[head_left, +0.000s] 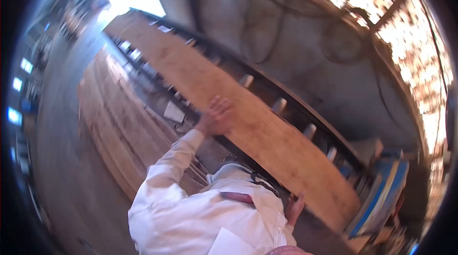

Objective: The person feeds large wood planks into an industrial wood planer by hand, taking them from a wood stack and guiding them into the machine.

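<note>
A long wooden board (257,135) lies diagonally on a roller conveyor (310,132), from the upper left to the lower right. My left hand (218,115) rests on the board near its middle, fingers spread and slightly blurred. Lower right, my right hand (295,207) is at the board's near edge, close to its end. Its fingers are partly hidden, and I cannot make out its grip.
Stacked wooden boards (119,116) lie left of the conveyor, beside an open floor (62,135). A blue and cream machine part (381,193) stands at the board's lower right end. Behind the conveyor rises a grey wall (310,59) with hanging cables.
</note>
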`<action>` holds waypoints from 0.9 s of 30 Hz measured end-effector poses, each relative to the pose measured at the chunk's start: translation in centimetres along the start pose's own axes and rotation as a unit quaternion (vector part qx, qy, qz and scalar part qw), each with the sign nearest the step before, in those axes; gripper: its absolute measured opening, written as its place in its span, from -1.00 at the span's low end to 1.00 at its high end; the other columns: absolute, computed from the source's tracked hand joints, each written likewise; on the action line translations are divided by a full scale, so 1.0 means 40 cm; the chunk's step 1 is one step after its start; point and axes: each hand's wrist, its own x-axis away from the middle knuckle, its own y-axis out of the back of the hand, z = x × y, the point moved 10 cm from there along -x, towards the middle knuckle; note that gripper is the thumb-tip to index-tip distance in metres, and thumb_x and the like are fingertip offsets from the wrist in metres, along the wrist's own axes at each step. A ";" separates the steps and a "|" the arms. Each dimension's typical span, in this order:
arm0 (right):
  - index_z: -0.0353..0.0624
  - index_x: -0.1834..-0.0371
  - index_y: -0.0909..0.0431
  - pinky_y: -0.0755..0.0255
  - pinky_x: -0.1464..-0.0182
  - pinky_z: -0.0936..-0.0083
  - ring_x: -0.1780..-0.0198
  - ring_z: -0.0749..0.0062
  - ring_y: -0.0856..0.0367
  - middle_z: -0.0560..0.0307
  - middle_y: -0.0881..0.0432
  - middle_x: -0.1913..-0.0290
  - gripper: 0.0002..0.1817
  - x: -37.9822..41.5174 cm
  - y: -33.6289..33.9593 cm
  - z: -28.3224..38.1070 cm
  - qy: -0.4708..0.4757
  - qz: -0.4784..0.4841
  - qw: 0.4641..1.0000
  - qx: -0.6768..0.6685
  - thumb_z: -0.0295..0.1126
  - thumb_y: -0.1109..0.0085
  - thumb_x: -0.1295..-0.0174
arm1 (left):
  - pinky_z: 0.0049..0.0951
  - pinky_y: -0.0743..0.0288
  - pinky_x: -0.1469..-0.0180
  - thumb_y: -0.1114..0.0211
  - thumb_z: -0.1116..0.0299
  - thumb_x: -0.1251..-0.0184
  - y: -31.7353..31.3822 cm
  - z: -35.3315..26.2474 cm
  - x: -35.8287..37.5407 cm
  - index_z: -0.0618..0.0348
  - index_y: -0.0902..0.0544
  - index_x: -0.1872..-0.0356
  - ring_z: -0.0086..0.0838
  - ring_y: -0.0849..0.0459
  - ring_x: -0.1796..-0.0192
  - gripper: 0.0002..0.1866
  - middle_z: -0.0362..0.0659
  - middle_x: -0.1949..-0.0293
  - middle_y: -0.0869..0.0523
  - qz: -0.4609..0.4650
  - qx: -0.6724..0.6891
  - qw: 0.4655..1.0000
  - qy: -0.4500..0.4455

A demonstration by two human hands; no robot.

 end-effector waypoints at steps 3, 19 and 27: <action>-0.21 -0.01 -0.57 -0.41 0.41 0.65 0.33 0.55 -0.62 0.03 -0.75 0.15 -0.67 0.024 -0.135 -0.036 -0.060 0.079 0.995 -0.029 -0.14 -0.04 -0.57 | 0.14 -0.25 -0.45 -0.45 0.07 -0.05 -0.006 0.111 -0.010 0.12 -0.61 -0.14 0.08 -0.44 -0.40 -0.39 0.08 -0.32 -0.55 -0.020 0.029 0.999 -0.033; -0.24 0.02 -0.67 -0.66 0.17 0.40 0.19 0.31 -0.77 0.01 -0.80 0.19 -0.54 0.113 -0.170 -0.003 0.009 0.247 0.961 0.123 0.00 -0.07 -0.49 | 0.03 -0.42 -0.34 -0.24 0.01 -0.48 -0.100 0.133 0.049 0.27 -0.57 -0.25 0.09 -0.57 -0.27 -0.45 0.11 -0.24 -0.63 0.001 -0.197 0.980 -0.039; -0.22 -0.02 -0.65 -0.58 0.07 0.51 0.13 0.47 -0.72 0.13 -0.79 0.10 -0.58 0.144 0.557 0.050 0.131 0.092 0.978 0.130 -0.05 -0.09 -0.51 | 0.01 -0.35 -0.40 -0.26 0.05 -0.48 -0.232 -0.891 -0.061 0.33 -0.52 -0.27 0.11 -0.49 -0.35 -0.44 0.14 -0.30 -0.57 0.027 0.084 0.995 -0.051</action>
